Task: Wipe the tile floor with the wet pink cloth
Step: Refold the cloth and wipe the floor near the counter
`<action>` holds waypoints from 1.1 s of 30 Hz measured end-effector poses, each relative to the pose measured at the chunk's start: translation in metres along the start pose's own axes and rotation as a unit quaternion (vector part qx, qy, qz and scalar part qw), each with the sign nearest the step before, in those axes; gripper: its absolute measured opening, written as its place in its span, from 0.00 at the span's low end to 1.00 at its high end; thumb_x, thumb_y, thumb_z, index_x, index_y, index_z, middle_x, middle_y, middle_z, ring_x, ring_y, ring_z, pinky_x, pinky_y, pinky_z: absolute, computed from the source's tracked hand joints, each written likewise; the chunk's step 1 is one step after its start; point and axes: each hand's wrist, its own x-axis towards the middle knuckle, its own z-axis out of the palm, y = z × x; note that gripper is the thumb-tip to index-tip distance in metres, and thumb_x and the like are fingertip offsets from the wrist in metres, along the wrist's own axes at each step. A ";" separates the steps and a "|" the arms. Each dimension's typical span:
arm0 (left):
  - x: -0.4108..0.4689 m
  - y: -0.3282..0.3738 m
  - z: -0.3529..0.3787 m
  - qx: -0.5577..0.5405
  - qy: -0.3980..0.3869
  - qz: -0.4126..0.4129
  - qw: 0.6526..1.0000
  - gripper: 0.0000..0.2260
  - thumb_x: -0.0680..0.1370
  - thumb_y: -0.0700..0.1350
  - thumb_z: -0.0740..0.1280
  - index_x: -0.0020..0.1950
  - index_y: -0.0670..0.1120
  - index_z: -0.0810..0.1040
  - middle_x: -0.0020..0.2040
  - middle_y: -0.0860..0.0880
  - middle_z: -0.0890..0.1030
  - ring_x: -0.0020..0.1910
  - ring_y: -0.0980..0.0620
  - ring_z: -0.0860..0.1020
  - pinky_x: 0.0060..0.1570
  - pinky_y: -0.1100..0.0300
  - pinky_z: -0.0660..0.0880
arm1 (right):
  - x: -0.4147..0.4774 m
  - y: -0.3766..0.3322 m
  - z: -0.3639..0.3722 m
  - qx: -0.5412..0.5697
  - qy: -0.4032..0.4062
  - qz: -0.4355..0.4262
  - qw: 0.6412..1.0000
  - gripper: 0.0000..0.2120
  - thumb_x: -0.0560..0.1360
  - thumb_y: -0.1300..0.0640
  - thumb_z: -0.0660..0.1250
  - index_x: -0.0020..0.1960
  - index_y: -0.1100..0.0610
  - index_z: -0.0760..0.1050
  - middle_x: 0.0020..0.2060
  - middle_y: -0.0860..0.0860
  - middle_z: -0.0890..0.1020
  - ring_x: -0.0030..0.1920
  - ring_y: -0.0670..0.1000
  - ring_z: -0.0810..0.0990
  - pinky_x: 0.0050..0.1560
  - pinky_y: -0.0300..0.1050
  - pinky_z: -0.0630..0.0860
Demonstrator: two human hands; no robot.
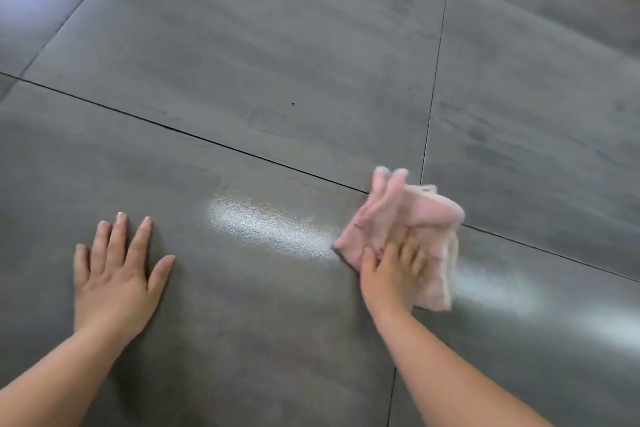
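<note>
We note the pink cloth (pixel 412 229) bunched on the tile floor (pixel 263 45), pinned under the right hand (pixel 391 267). That hand is pressed down on the near half of the cloth, fingers (pixel 410 253) partly closed into the folds; the far half sticks out ahead of the fingertips, up and slightly right, and its edges are blurred, so we cannot tell exactly how it is folded. The cloth's long axis runs roughly away from us, in line with the forearm.

The left hand (pixel 114 270) lies flat on the floor, fingers spread, holding nothing, well apart from the cloth. We judge it a prop for body weight.

Key relation: the cloth sits over a grout line (pixel 207 139) that runs diagonally across the view, near where it meets a crossing joint. A glossy patch (pixel 270 229) lies just left of the cloth, between the two hands; a second sheen lies just right of it. We take these for wet film or reflected light; the view does not settle which.

Our judgement: the right hand alone does the wiping, and the wide matte tile beyond the grout line looks untreated.
</note>
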 end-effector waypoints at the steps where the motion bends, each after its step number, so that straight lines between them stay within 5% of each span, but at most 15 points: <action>1: 0.000 0.000 0.001 -0.001 -0.001 0.001 1.000 0.36 0.69 0.64 0.43 0.72 0.47 0.60 0.75 0.41 0.58 0.75 0.44 0.52 0.63 0.71 0.25 | -0.005 -0.029 0.013 -0.020 -0.037 -0.021 0.999 0.34 0.74 0.41 0.42 0.76 0.56 0.48 0.76 0.58 0.47 0.75 0.60 0.41 0.72 0.55 0.35; 4: -0.001 0.000 0.001 -0.008 -0.017 -0.002 1.000 0.37 0.68 0.63 0.44 0.72 0.46 0.60 0.75 0.41 0.57 0.75 0.44 0.51 0.71 0.59 0.38 | -0.019 -0.087 0.032 -0.138 -0.030 -0.263 0.954 0.35 0.64 0.34 0.49 0.67 0.47 0.66 0.69 0.57 0.71 0.71 0.59 0.56 0.68 0.60 0.49; 6: 0.000 0.001 0.001 -0.022 -0.011 -0.002 1.000 0.38 0.67 0.64 0.44 0.71 0.46 0.62 0.74 0.40 0.58 0.74 0.43 0.53 0.69 0.67 0.34 | -0.003 -0.103 0.029 -0.125 -0.054 -0.382 0.914 0.31 0.71 0.37 0.55 0.72 0.45 0.60 0.76 0.54 0.56 0.75 0.55 0.42 0.71 0.60 0.35; 8: 0.007 0.000 0.002 -0.033 0.003 -0.006 0.999 0.37 0.66 0.64 0.46 0.69 0.45 0.65 0.73 0.39 0.61 0.73 0.41 0.56 0.71 0.65 0.35 | 0.022 -0.092 0.006 -0.104 -0.136 -0.344 0.923 0.34 0.71 0.37 0.47 0.75 0.47 0.51 0.77 0.50 0.46 0.76 0.52 0.39 0.71 0.51 0.30; 10: 0.019 -0.011 0.002 -0.040 0.027 -0.042 0.998 0.36 0.67 0.64 0.48 0.68 0.44 0.64 0.73 0.39 0.61 0.72 0.40 0.56 0.73 0.49 0.47 | 0.061 -0.057 -0.014 -0.085 -0.048 -0.271 0.958 0.44 0.60 0.35 0.35 0.75 0.47 0.52 0.77 0.48 0.50 0.76 0.51 0.45 0.72 0.49 0.36; 13: 0.042 -0.044 -0.002 -0.048 0.036 -0.134 0.989 0.38 0.66 0.66 0.48 0.69 0.46 0.60 0.74 0.40 0.57 0.73 0.40 0.53 0.73 0.40 0.52 | 0.104 0.001 -0.037 -0.066 0.056 -0.121 0.989 0.46 0.59 0.35 0.34 0.74 0.48 0.54 0.77 0.48 0.52 0.77 0.51 0.46 0.75 0.52 0.41; 19: 0.047 -0.043 -0.013 -0.004 0.058 -0.135 0.989 0.39 0.66 0.64 0.44 0.71 0.42 0.61 0.74 0.38 0.58 0.74 0.42 0.53 0.71 0.48 0.46 | 0.123 -0.040 -0.044 0.058 0.136 0.035 0.988 0.29 0.77 0.39 0.45 0.75 0.50 0.54 0.76 0.50 0.54 0.76 0.53 0.48 0.76 0.51 0.43; 22: 0.047 -0.041 -0.016 -0.021 0.065 -0.132 0.989 0.39 0.67 0.63 0.44 0.71 0.42 0.62 0.74 0.39 0.60 0.74 0.43 0.54 0.69 0.56 0.43 | 0.121 -0.128 -0.019 0.065 0.077 0.068 0.993 0.28 0.80 0.47 0.45 0.76 0.55 0.42 0.77 0.53 0.45 0.76 0.54 0.40 0.75 0.51 0.37; 24: 0.045 -0.048 -0.015 -0.028 0.057 -0.135 0.989 0.36 0.68 0.62 0.46 0.69 0.41 0.65 0.72 0.38 0.64 0.72 0.43 0.58 0.68 0.62 0.41 | 0.099 -0.193 0.025 -0.029 0.012 -0.009 0.999 0.30 0.80 0.49 0.47 0.75 0.58 0.38 0.76 0.56 0.41 0.75 0.58 0.37 0.74 0.56 0.33; 27: 0.045 -0.055 -0.015 -0.061 0.024 -0.127 0.990 0.32 0.73 0.62 0.48 0.63 0.39 0.71 0.66 0.35 0.72 0.67 0.44 0.60 0.68 0.69 0.34 | 0.040 -0.280 0.081 -0.078 0.050 -0.248 0.964 0.27 0.75 0.46 0.51 0.72 0.54 0.62 0.73 0.59 0.63 0.73 0.63 0.58 0.71 0.59 0.35; 28: 0.047 -0.057 -0.016 -0.068 0.019 -0.122 0.990 0.32 0.75 0.62 0.46 0.61 0.38 0.71 0.63 0.34 0.74 0.65 0.45 0.60 0.68 0.69 0.34 | 0.022 -0.305 0.090 -0.091 0.028 -0.343 0.935 0.26 0.75 0.45 0.52 0.71 0.52 0.64 0.73 0.58 0.63 0.74 0.62 0.58 0.70 0.58 0.31; 31: 0.052 -0.061 -0.019 -0.085 0.017 -0.116 0.989 0.32 0.76 0.62 0.43 0.60 0.37 0.69 0.60 0.34 0.77 0.66 0.46 0.60 0.70 0.67 0.35 | 0.020 -0.338 0.092 -0.137 -0.155 -0.480 0.853 0.27 0.79 0.46 0.49 0.76 0.48 0.48 0.77 0.51 0.42 0.75 0.55 0.36 0.65 0.54 0.20; 33: 0.053 -0.062 -0.018 -0.098 0.015 -0.115 0.988 0.34 0.75 0.64 0.39 0.63 0.40 0.67 0.64 0.38 0.74 0.73 0.53 0.51 0.70 0.65 0.36 | 0.060 -0.338 0.075 -0.181 -0.133 -0.505 0.833 0.28 0.78 0.42 0.46 0.76 0.47 0.46 0.77 0.48 0.42 0.76 0.52 0.37 0.71 0.54 0.28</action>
